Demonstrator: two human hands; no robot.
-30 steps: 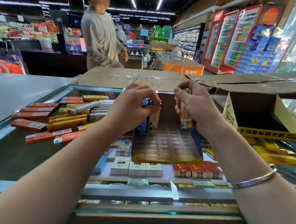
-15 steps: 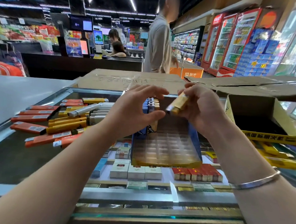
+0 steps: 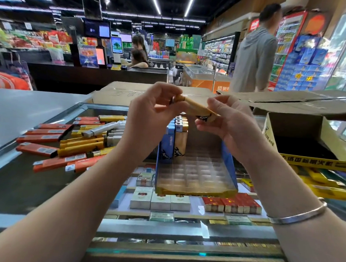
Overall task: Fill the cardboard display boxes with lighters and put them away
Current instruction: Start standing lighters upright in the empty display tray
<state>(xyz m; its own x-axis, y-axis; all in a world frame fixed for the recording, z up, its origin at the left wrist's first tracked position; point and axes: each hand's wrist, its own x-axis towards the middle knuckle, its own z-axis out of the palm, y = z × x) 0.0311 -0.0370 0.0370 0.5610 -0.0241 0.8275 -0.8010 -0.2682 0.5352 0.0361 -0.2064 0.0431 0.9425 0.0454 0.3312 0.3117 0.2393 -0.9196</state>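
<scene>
A blue and gold cardboard display box (image 3: 229, 166) with a clear slotted tray stands on the glass counter (image 3: 15, 184). Several blue and tan lighters (image 3: 174, 139) stand upright in its back left corner. Above the box, my left hand (image 3: 151, 111) and my right hand (image 3: 227, 119) hold a tan lighter (image 3: 197, 109) between them, lying sideways, each hand pinching one end. A pile of orange, yellow and silver lighters (image 3: 75, 139) lies loose on the counter to the left.
An open yellow-edged cardboard box (image 3: 315, 160) sits at the right, with yellow lighters (image 3: 325, 187) lying in front of it. Flattened brown cardboard (image 3: 118, 94) lies behind. Cigarette packs (image 3: 160, 200) show under the glass. A person in grey (image 3: 256, 55) stands beyond the counter.
Both hands rose from the display box and now hold one tan lighter sideways between them. The left hand left the lighters in the box. The person behind walked to the right.
</scene>
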